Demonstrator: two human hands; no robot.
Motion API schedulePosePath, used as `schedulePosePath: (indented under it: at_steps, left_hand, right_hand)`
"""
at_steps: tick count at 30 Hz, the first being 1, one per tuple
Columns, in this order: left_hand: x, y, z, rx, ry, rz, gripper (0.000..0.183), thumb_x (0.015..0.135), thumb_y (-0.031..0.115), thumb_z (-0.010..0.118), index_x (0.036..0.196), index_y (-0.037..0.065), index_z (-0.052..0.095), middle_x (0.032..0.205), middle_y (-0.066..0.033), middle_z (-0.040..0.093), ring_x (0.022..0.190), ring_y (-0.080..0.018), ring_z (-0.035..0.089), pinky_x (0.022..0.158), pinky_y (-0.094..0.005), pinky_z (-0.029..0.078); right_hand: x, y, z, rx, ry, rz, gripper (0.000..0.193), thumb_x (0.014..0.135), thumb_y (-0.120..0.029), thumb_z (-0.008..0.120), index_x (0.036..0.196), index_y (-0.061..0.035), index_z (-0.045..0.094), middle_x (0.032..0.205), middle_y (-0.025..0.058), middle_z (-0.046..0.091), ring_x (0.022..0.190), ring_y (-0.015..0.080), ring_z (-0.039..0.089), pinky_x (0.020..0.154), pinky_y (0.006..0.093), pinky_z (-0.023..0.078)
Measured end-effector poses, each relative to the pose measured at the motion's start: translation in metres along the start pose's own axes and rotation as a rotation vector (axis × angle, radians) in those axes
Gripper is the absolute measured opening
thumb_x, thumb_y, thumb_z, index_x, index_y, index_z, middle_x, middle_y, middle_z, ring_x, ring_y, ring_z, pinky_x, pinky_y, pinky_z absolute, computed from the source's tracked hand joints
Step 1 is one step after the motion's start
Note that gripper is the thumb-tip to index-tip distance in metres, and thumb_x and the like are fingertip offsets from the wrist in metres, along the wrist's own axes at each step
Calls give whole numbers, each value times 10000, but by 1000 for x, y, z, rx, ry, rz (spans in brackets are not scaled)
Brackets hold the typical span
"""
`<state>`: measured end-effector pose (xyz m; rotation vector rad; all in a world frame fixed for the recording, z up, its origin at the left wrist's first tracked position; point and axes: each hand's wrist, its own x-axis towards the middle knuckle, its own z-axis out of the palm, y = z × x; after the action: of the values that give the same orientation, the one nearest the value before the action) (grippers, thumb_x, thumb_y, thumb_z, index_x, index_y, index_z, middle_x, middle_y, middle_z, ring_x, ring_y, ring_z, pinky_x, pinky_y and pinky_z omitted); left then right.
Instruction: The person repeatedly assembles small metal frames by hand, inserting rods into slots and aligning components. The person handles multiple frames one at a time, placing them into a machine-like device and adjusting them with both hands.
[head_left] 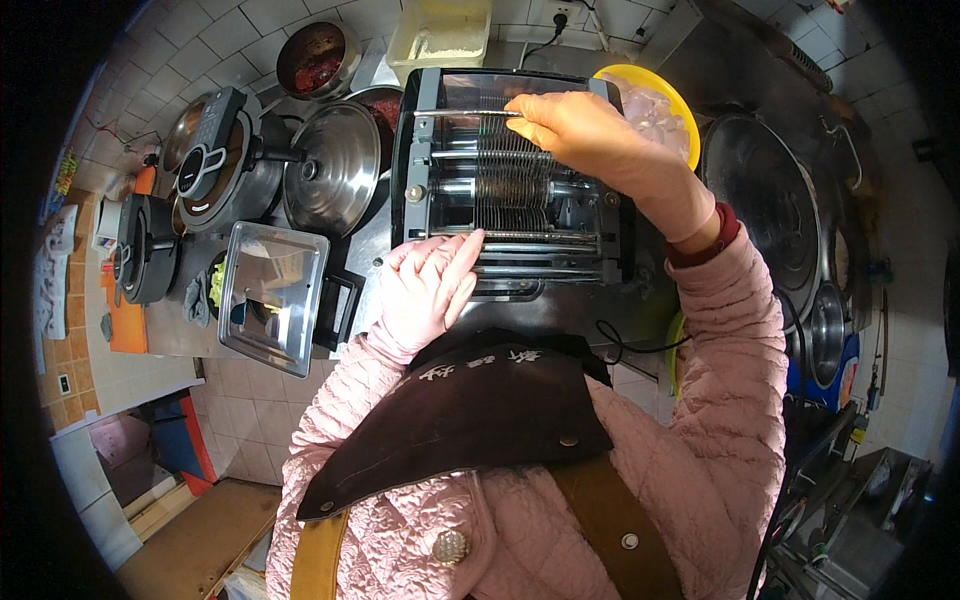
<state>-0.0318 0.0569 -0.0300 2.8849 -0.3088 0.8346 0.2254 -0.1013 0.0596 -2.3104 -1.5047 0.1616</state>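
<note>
White wall tile [215, 38] across the top, dark grout lines; socket [574, 10] at top, right of center, black plug [559, 22] in it. Steel counter [358, 250] runs along the wall. Floor [240, 415] lower left: pale tile. Brown board [190, 550] at bottom left. Tan tile [72, 375] far left, wall or floor unclear. Light: bright mid-frame, dim toward upper right.

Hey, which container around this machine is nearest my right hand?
The round bright-yellow bowl of pale pieces, just beyond your right hand; the pale-yellow rectangular tub and red-filled steel pot sit farther left.
</note>
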Motion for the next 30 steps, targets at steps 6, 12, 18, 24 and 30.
schedulePosePath:
  at_steps: [6,12,18,24,30]
  left_hand:
    - [0,-1,0,-8,-10,8,531,949,257,703,1458,126,633,1265,-7,669,1128,-194,598,1011,-393,433]
    - [-1,0,0,27,-6,2,469,984,262,600,1430,131,652,1275,-14,680,1150,-179,613,1043,-385,417]
    - [-1,0,1,16,-3,0,467,983,262,601,1428,131,654,1270,-14,679,1151,-177,611,1040,-385,418]
    - [-2,-1,1,7,5,13,533,943,267,720,1450,125,637,1291,-9,671,1132,-203,600,1011,-396,429]
    - [-1,0,1,19,-10,6,546,940,269,722,1460,128,631,1286,-5,671,1135,-199,603,1013,-399,428]
  right_hand:
    - [-3,-6,0,-70,13,-35,312,1067,-283,603,1251,-47,689,1075,222,752,1003,416,714,864,463,570]
    - [-7,-12,0,-108,-5,-11,304,1058,-260,610,1248,-34,680,1061,221,750,1009,406,716,864,465,574]
    - [-4,-9,2,-116,2,-35,296,1049,-242,616,1241,-24,677,1111,225,748,1023,415,714,873,464,578]
    - [-3,-10,1,-123,2,-40,287,1047,-226,621,1238,-19,676,1121,230,747,1026,412,718,871,465,581]
    - [-3,-10,0,-129,-7,-41,278,1047,-225,624,1223,-20,689,1105,224,752,1012,402,724,857,450,589]
